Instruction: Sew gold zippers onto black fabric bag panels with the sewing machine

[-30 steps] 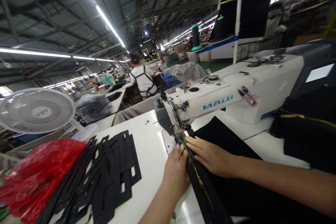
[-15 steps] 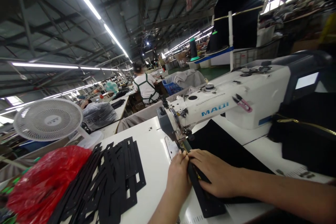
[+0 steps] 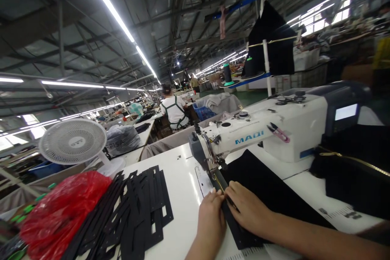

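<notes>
Two hands flat | left hand (image 3: 210,220) and right hand (image 3: 248,211) palm-down, fingers extended, pressing, gripping nothing | black zipper strip (image 3: 237,235) between them, under fingertips | just before sewing machine (image 3: 258,134) | counter (image 3: 183,178)

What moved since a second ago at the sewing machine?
The black zipper strip has fed away through the sewing machine; its long tail is now short. The left hand and right hand still press on it by the needle. The black cut-out pieces, red bag and fan stayed put.
</notes>
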Demonstrator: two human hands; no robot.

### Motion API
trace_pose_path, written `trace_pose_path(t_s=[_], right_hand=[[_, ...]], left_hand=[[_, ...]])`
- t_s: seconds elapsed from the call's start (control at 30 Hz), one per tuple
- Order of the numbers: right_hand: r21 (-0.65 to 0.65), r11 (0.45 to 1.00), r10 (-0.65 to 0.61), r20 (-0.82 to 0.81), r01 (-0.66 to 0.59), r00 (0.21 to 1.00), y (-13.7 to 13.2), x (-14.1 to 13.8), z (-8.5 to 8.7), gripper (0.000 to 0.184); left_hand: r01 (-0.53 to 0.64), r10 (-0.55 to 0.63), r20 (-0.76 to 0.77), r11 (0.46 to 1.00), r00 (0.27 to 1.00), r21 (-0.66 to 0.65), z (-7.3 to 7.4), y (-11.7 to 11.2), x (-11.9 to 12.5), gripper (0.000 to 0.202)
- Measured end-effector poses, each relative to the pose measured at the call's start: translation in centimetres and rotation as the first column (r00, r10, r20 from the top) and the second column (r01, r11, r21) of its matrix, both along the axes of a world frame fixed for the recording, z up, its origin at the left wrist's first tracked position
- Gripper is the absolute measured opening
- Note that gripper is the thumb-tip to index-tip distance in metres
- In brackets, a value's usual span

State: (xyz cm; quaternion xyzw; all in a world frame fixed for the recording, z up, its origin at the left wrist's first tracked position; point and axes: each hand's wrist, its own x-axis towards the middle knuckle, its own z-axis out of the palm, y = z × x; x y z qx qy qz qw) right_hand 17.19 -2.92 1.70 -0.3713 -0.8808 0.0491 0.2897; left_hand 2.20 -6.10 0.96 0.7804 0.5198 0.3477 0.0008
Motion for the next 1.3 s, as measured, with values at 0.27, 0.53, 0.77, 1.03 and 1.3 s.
trace_pose_path(t_s=[0.27, 0.53, 0.77, 1.03, 1.3], right_hand=[[0.380, 0.890, 0.232, 0.094, -0.250, 0.968, -4.8, 3.3, -0.5, 0.029], [0.575, 0.811, 0.190, -0.085, -0.108, 0.978, -3.9, 1.9, -4.3, 0.043], [0.529, 0.845, 0.192, -0.159, -0.080, 0.968, -2.7, 1.6, -3.8, 0.046], [0.465, 0.877, 0.187, -0.098, -0.121, 0.977, -0.4, 1.3, -3.6, 0.035], [0.451, 0.886, 0.193, -0.143, -0.110, 0.971, 2.0, 0.2, -3.3, 0.038]], left_hand=[[0.007, -0.002, -0.168, 1.000, 0.986, 0.026, 0.6, -0.5, 0.5, 0.041], [0.027, 0.010, -0.283, 0.992, 0.959, 0.127, 0.0, -0.2, 0.6, 0.039], [0.068, -0.032, -0.295, 0.991, 0.955, 0.113, 0.6, 1.3, -0.1, 0.037], [0.065, -0.020, -0.248, 0.983, 0.968, 0.173, 0.8, 2.2, -0.4, 0.037], [0.037, 0.006, -0.271, 0.987, 0.963, 0.155, 0.9, 3.8, -1.1, 0.035]])
